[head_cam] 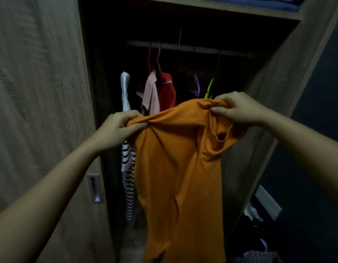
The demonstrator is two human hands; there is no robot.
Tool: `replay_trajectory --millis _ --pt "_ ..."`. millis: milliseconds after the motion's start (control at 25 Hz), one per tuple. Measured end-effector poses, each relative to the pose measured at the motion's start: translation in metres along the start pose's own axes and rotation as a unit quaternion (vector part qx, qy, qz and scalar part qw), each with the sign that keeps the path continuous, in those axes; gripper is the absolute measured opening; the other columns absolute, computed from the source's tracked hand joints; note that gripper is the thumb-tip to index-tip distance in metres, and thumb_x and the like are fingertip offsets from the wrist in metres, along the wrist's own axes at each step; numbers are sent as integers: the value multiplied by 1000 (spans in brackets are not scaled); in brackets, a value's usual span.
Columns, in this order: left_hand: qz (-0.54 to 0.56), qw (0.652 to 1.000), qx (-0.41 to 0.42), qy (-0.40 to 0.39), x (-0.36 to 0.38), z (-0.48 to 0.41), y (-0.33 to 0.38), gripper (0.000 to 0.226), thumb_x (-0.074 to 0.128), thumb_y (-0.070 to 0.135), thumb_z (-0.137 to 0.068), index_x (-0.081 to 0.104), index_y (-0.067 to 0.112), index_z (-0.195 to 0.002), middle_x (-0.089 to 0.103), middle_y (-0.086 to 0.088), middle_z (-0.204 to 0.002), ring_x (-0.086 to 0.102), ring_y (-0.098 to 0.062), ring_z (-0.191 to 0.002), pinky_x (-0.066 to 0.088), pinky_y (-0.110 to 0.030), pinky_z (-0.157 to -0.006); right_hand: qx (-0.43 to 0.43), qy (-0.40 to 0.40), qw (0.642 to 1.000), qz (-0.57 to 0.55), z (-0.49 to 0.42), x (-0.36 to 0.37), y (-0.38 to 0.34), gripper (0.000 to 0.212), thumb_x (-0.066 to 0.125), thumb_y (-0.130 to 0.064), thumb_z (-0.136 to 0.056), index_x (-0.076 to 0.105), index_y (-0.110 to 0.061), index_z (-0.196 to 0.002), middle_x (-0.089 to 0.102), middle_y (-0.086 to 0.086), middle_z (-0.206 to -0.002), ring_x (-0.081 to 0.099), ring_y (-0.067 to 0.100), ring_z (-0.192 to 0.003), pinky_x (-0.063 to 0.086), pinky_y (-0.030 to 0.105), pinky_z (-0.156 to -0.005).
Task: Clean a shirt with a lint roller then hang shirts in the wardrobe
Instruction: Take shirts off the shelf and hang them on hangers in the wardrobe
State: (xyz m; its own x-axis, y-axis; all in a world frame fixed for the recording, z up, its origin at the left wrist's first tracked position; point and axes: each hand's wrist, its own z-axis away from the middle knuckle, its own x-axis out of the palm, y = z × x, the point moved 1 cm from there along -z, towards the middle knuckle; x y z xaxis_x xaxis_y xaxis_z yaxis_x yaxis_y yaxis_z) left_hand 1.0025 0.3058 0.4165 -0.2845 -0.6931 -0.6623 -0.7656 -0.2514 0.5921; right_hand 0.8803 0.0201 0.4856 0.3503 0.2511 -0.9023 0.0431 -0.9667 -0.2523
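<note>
Hanging stage, by the look of it: orange shirt [175,158] held up before the open wardrobe [268,82], left hand [122,128] fingers pinching one bunched shoulder, right hand [238,109] fingers gripping cloth by the neck opening, not yet on the rail [202,49]. No lint roller in view, cleaning unconfirmed. Striped shirt [128,179] and red shirt [167,88] already hung behind at left; green hanger [209,90] just past the orange cloth, inside it or not impossible to tell.

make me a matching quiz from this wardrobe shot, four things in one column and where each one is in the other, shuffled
1. orange shirt
2. striped shirt
3. red shirt
4. blue folded fabric

a. on the top shelf
b. right of the pink shirt
c. gripped by left hand and right hand
d. hanging farthest left

Pairs: 1-c, 2-d, 3-b, 4-a
</note>
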Motion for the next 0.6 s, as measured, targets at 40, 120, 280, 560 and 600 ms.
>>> replay_trajectory --millis 40,120,280,560,600 --pt "-37 999 30 5 -4 0 9 20 51 35 -90 63 19 -93 64 -4 -85 65 -14 -75 57 -32 -68 7 -2 1000 5 2 2 7 17 51 -30 -93 63 -26 -104 61 -4 -98 58 14 -93 46 30 -80" --pt "-18 999 43 28 -11 1 24 16 56 28 -87 61 25 -102 65 -1 -86 64 -9 -71 55 -22 -61 -4 -11 1000 21 2 15 15 14 49 -24 -94 63 -23 -99 59 -2 -94 59 19 -94 39 23 -74" --pt "193 979 -51 38 -4 -16 55 15 60 20 -86 58 21 -101 55 -15 -72 50 -19 -53 43 -21 -48 12 -32 997 66 -1 34 16 36 50 -3 -85 57 -17 -118 44 2 -101 49 20 -99 39 29 -81" --pt "285 954 -36 83 6 -34 92 13 57 17 -90 66 9 -95 63 -3 -80 62 -6 -68 52 -17 -66 -6 117 962 -247 26 57 -53 35 43 -48 -92 61 -21 -79 56 -7 -62 55 1 -53 46 21 -56" --pt "280 957 -22 73 1 -33 96 15 54 13 -91 66 9 -100 65 -8 -89 65 -10 -80 53 -18 -74 -12 108 940 -323 30 61 -63 38 43 -52 -90 60 -20 -78 56 -6 -62 55 2 -53 47 22 -55"
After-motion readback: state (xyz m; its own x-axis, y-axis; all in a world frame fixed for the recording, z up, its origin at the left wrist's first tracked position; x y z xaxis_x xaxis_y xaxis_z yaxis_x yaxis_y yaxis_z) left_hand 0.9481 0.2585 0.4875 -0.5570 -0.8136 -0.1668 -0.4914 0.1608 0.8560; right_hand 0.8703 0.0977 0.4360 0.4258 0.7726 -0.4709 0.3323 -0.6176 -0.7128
